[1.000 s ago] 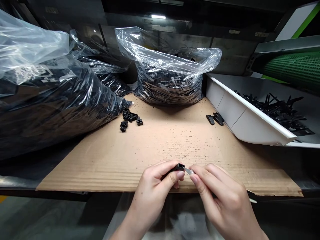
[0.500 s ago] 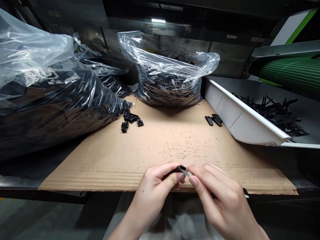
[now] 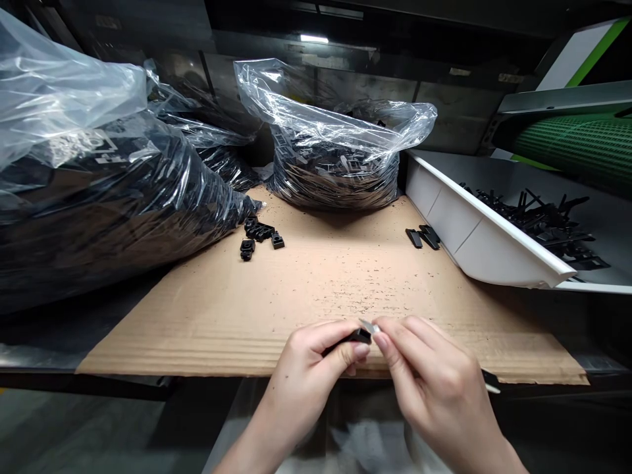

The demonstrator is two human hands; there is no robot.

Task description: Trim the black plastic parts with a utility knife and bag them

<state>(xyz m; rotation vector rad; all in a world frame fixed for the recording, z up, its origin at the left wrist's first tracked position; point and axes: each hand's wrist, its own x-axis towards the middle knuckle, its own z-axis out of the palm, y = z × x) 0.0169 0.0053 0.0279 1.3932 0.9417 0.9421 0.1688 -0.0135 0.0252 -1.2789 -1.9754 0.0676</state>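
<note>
My left hand [image 3: 316, 368] is closed on a small black plastic part [image 3: 361, 336], whose hollow end points toward my right hand. In my right hand [image 3: 434, 375] is a knife [image 3: 368, 326]; its short pointed blade shows past the thumb and forefinger, and its handle end sticks out behind the hand. The blade tip sits just above the hollow end of the part; I cannot tell whether they touch. Both hands are over the front edge of a cardboard sheet [image 3: 296, 296].
Small black parts [image 3: 259, 230] lie at the left and flat black pieces [image 3: 422, 237] at the right. Filled clear plastic bags [image 3: 336, 158] stand behind, one large bag [image 3: 99, 197] at left. A white tray [image 3: 494, 240] holds black parts. Dark shavings [image 3: 365, 296] dot the cardboard.
The knife blade has moved from the lower side of the part's hollow end to above it, its tip now pointing up and left. My left hand has barely moved.
</note>
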